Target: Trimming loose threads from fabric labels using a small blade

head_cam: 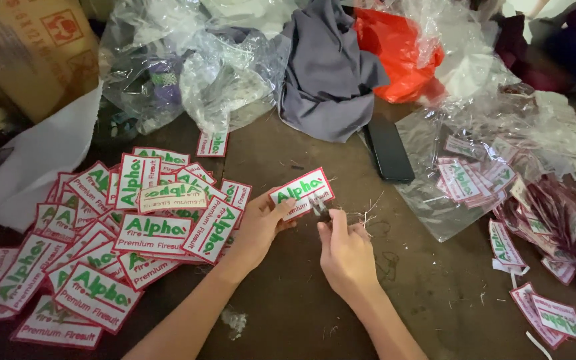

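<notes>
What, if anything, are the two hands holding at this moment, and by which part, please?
The left hand pinches a white embroidered patch with a red border by its lower left corner. The right hand grips a small dark tool at the patch's lower edge; where exactly is hidden.

A garment workshop: heaped embroidered patches [148,233], thread scraps [368,217], plastic bags [188,67].

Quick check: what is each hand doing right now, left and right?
Left hand: closed on a white embroidered patch with a red border.
Right hand: closed on a small dark tool at the patch's edge; its kind cannot be told.
</notes>
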